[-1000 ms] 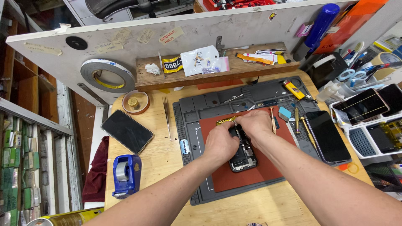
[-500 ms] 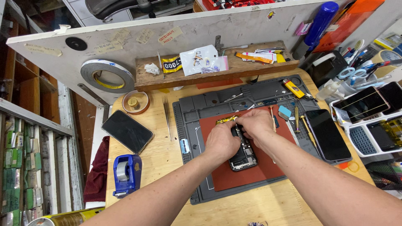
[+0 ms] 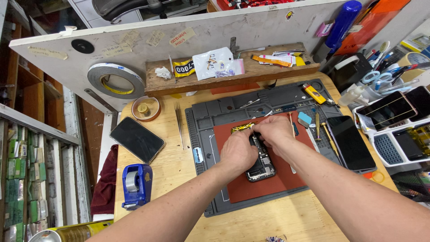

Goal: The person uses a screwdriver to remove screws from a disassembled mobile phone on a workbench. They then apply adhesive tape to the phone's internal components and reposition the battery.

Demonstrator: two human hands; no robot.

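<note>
Opened phone (image 3: pixel 261 165) lying on a red mat (image 3: pixel 251 188) atop a grey work mat (image 3: pixel 210 134), left hand (image 3: pixel 238 151) curled on its upper edge, right hand (image 3: pixel 273 131) pinching at its top, wooden table (image 3: pixel 170 161), tweezers (image 3: pixel 179 123), dark phone (image 3: pixel 137 139), blue tape dispenser (image 3: pixel 136 185) to the left.

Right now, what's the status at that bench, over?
Both hands, left hand and right hand, on opened phone. Phone lies on red mat. Tweezers and tape dispenser lie aside, nothing blocking.

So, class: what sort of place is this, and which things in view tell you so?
Most likely a phone repair workbench. Both hands work on an opened phone lying on a red mat, tweezers lie on the wooden table, and more phones fill a white tray alongside.
</note>
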